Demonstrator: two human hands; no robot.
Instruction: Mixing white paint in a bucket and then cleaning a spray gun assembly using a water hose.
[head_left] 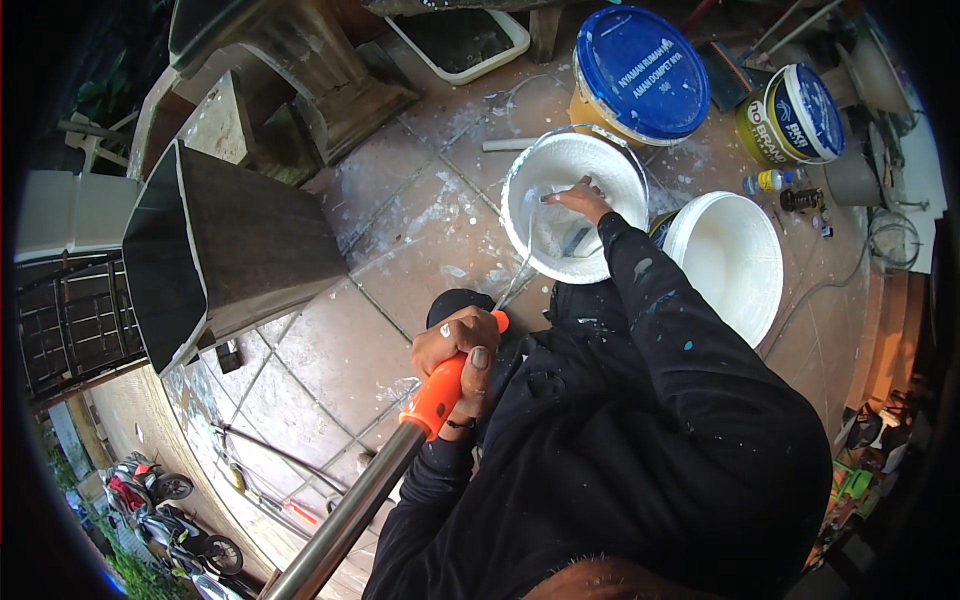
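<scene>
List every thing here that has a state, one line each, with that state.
White bucket: open, white paint inside.
White lid: off, lying beside the bucket.
Blue-lidded pail: closed.
Yellow pail: closed.
Left hand: gripping the orange roller handle.
Right hand: reaching into the white bucket.

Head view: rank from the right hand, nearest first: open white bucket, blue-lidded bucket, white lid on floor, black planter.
From the right hand:
1. Open white bucket: the hand reaches inside it.
2. Blue-lidded bucket: just beyond, upper right.
3. White lid: to the right; close call with 2.
4. Black planter: far left.
</scene>
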